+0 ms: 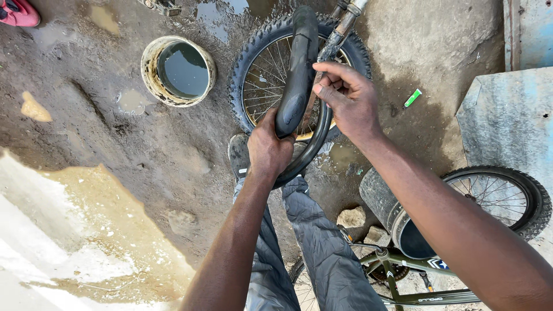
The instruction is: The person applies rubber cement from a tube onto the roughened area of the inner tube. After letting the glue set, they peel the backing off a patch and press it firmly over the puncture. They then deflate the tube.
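Note:
A black rubber inner tube [298, 75] loops up in front of me, over a knobby bicycle wheel [262, 75] standing on the wet ground. My left hand [266, 151] grips the tube's lower end. My right hand [347, 98] pinches the tube's side near the middle, fingers curled against it. The tube's thinner part curves down between both hands. My grey trouser legs [322, 247] and a shoe [238, 154] show below.
A dirty bucket of water [180, 70] stands to the left of the wheel. A second bicycle with a wheel [500, 196] lies at the lower right beside a tipped grey bucket [391, 213]. A small green tube [412, 98] lies on the mud; puddles surround.

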